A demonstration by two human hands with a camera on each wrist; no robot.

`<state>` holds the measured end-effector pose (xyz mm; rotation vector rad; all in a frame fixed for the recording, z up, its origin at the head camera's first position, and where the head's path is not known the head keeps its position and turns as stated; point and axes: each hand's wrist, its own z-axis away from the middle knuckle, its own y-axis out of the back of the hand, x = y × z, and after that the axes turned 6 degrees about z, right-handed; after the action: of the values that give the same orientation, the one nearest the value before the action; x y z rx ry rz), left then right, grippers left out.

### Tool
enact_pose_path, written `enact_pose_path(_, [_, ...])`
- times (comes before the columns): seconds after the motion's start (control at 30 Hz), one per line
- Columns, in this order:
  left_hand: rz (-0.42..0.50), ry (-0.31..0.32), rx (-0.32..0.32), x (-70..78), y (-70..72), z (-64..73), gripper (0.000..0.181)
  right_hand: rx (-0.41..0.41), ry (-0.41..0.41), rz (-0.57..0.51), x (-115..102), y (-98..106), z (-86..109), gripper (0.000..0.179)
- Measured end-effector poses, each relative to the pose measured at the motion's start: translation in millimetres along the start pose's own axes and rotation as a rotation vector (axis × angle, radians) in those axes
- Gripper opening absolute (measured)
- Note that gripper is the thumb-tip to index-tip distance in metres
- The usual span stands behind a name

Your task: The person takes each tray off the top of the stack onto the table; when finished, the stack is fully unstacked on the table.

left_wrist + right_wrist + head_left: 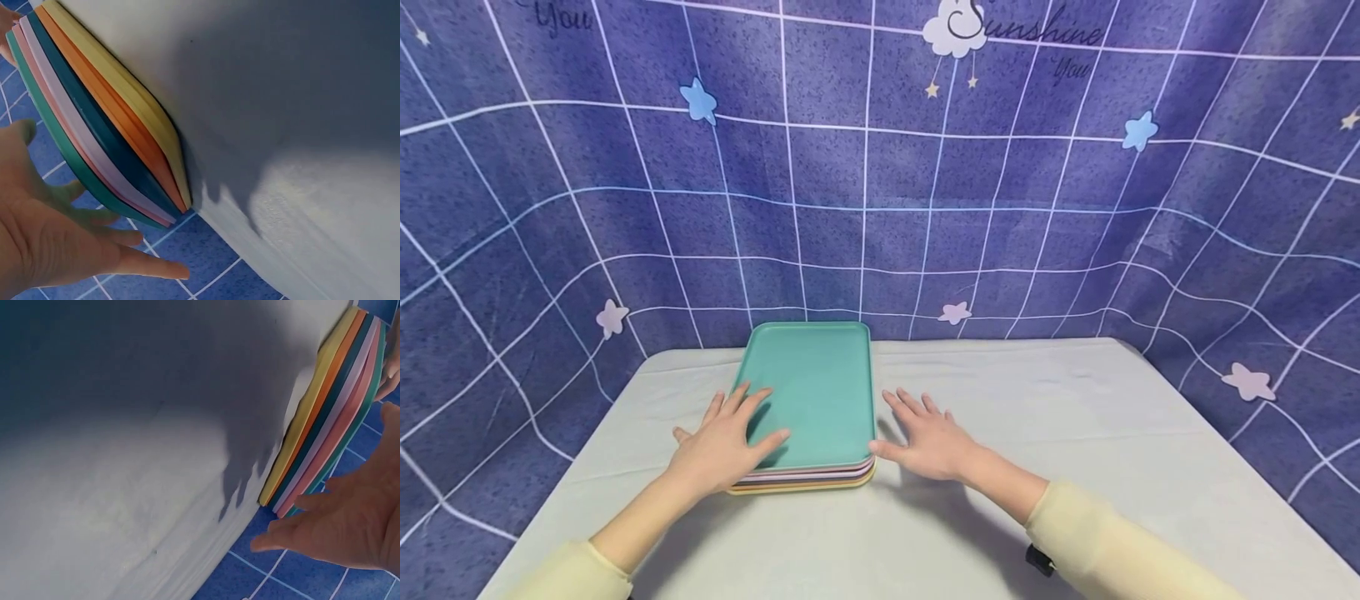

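A stack of rectangular trays lies on the table, with a green tray on top. Below it the edges show pink, lilac, dark teal, orange and, lowest, a yellow tray. My left hand hovers over the stack's left side, fingers spread and holding nothing. On the opposite side, my right hand is held beside the right edge, its thumb close to the near right corner. In the right wrist view the right hand's fingers are extended next to the layered edges, which include a pink tray.
A white cloth covers the table, stretching to the right of the stack and in front of it. Behind and on both sides hangs a blue curtain with white grid lines, stars and a cloud. The stack's far end is near the table's back edge.
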<state>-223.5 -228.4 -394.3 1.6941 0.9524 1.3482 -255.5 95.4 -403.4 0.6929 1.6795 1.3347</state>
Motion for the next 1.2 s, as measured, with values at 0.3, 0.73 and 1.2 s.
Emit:
enact_pose_path(0.3, [0.002,-0.001,0.006,-5.6,-0.1,1.9,0.084,-0.039,0.014,-0.118,-3,-7,-9.1,0.095])
enact_pose_path(0.73, [0.181,-0.03,0.051,-24.8,-7.3,-0.3,0.087,-0.131,0.041,-0.218,-12,-14,-15.8,0.097])
enact_pose_path(1.2, [0.319,0.104,-0.014,-34.6,-5.2,-6.2,0.094,-0.136,0.042,-0.241,-16,-16,-17.4,0.097])
